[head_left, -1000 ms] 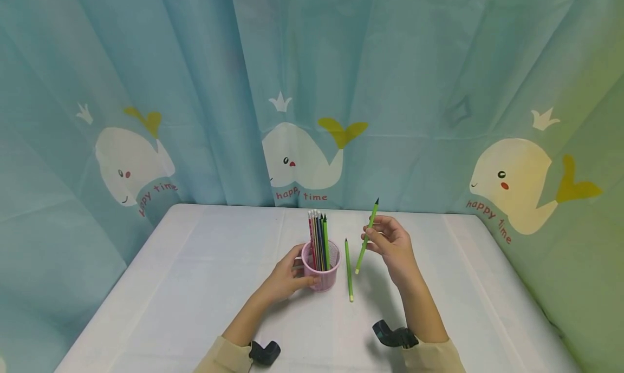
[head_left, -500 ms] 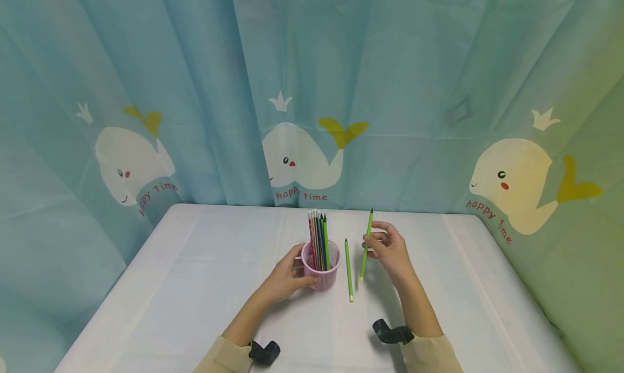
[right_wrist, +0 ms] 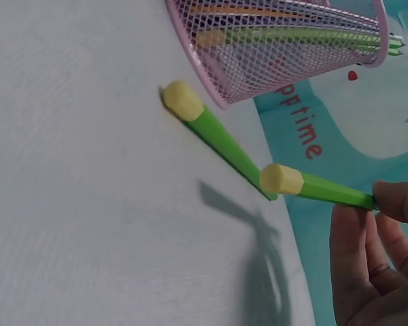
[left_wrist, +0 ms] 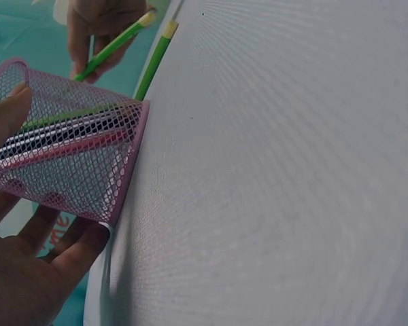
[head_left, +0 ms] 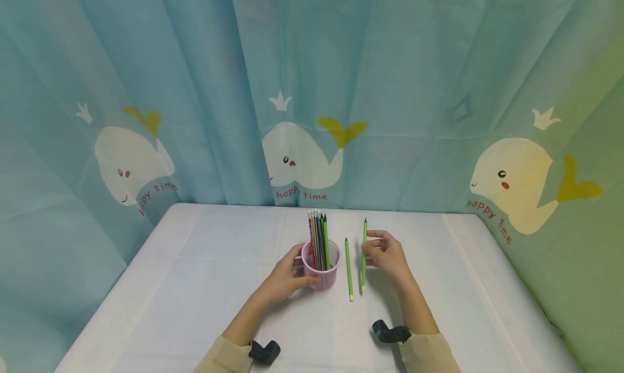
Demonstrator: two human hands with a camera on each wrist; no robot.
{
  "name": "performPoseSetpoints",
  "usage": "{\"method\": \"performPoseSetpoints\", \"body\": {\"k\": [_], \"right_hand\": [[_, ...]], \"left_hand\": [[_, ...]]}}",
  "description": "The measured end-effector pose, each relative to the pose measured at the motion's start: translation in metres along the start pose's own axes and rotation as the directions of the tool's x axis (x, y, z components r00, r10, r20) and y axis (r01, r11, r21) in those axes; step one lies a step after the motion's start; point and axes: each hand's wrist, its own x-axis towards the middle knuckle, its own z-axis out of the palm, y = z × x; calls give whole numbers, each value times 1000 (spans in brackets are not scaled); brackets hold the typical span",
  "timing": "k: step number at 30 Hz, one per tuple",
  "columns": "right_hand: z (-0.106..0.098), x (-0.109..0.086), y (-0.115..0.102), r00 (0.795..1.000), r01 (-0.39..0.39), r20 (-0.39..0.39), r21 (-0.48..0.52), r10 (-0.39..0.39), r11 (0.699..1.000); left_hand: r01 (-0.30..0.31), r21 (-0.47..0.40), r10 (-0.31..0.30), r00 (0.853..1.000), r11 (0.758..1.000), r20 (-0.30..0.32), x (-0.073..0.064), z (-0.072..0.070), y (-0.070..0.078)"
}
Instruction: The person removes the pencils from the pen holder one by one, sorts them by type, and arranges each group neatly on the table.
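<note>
My left hand (head_left: 287,276) holds a pink mesh pencil cup (head_left: 324,281), thumb on its near side and fingers around the left. Several pencils (head_left: 319,246) stand in the cup, red, dark and green ones among them. Between thumb and fingers my right hand (head_left: 390,256) pinches a green pencil (head_left: 364,264), dark tip up and pale yellow end down. In the right wrist view, that yellow end hangs above the table, close to a second green pencil (right_wrist: 221,146). This second pencil lies on the table just right of the cup.
A white table (head_left: 195,286) spreads under both hands. Behind it hangs a blue-green curtain (head_left: 414,91) printed with whales. Dark curved pieces sit at the left wrist (head_left: 265,353) and right wrist (head_left: 391,332).
My right hand has come down and nearer with the green pencil, which has turned from slanted to almost parallel with the one lying down. My left hand and the cup stay put.
</note>
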Motion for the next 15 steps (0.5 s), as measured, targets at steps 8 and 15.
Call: {"method": "performPoseSetpoints", "body": {"k": [8,15], "right_hand": [[1,2,6,1000,-23,-9,-74,22,997],[2,3,10,998,-62,6,-118,63,991]], "left_hand": [[-13,8,13,1000,1000,1,1,1,0],[-14,24,14,1000,1000,-6,1,1,2]]}}
